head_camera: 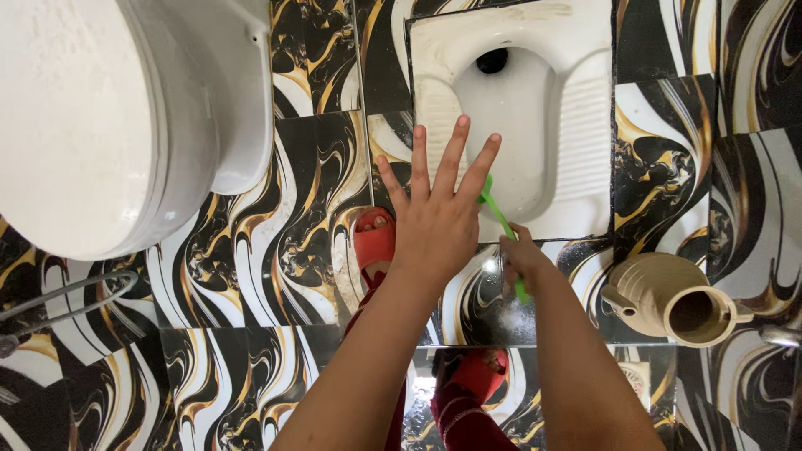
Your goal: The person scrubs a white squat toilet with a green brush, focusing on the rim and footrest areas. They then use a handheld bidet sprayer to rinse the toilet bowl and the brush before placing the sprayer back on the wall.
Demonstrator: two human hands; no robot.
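Left hand [436, 219] hovers flat, fingers spread open, over the white ceramic squat toilet [576, 108]. Right hand [522, 255] has its fingers closed around a thin green plastic brush [494, 209]. Beige plastic jug [668, 296] lies on the glossy marbled floor [267, 250].

Swirl-patterned tile floor [276, 250] — beige jug [668, 296] lying on it; red sandals [376, 238].

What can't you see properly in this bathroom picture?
Head view only:
- The brush end of the green brush: hidden behind the spread left hand.
- Most of its handle: covered by the right hand.
- The squat toilet pan: its far end is cut off by the top edge.
- Inside the tan jug: too dark.
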